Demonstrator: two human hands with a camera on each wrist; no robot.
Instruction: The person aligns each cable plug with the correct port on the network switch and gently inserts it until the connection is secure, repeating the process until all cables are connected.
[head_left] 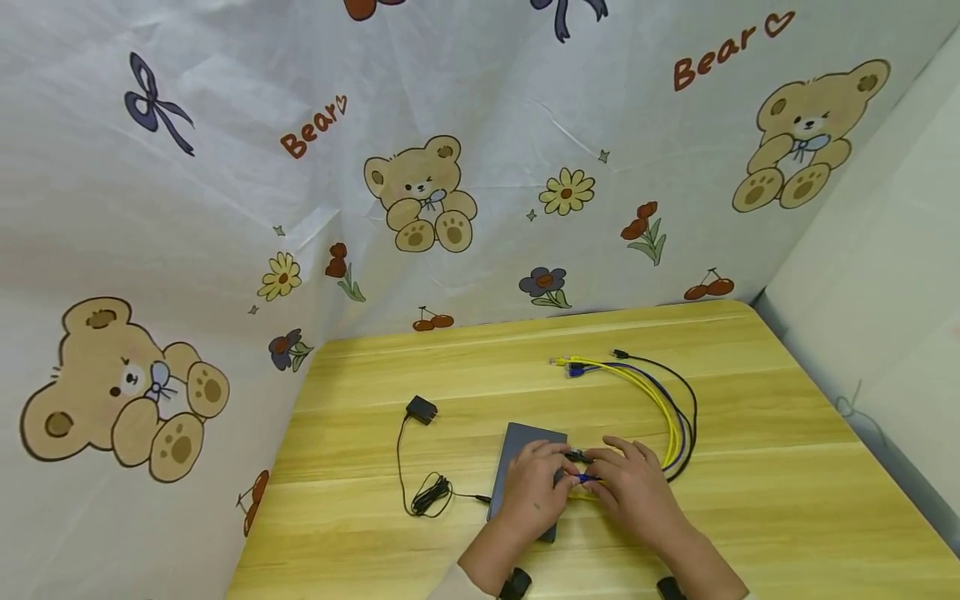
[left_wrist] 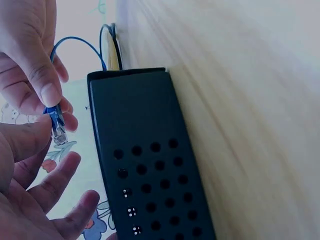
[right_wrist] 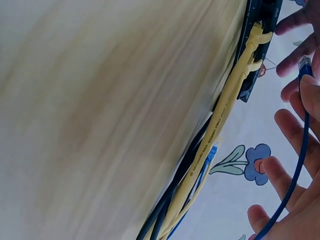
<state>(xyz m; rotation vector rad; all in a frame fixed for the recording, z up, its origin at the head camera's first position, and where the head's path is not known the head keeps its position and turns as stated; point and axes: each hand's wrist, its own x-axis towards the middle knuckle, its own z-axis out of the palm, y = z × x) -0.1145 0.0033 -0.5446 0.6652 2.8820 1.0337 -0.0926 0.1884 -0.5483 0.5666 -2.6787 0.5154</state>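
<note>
In the left wrist view, a blue Ethernet cable's clear plug [left_wrist: 59,136] is between both hands. My right hand [head_left: 633,487] pinches the plug's blue end between thumb and fingers. My left hand [head_left: 534,492] has thumb and forefinger at the same plug, seemingly pinching it, with its other fingers spread. Under and beside the left hand lies a dark network switch [head_left: 517,446] with round holes in one face. Yellow Ethernet cables [right_wrist: 212,135] run into ports on its edge in the right wrist view. The hands partly hide the switch in the head view.
More yellow, blue and black cables [head_left: 688,400] curve behind the right hand, their free plugs [head_left: 576,369] towards the back. A black power adapter [head_left: 422,409] lies left, its bundled cord [head_left: 432,495] leading to the switch. A bear-printed sheet [head_left: 480,275] hangs behind the wooden table [head_left: 360,367].
</note>
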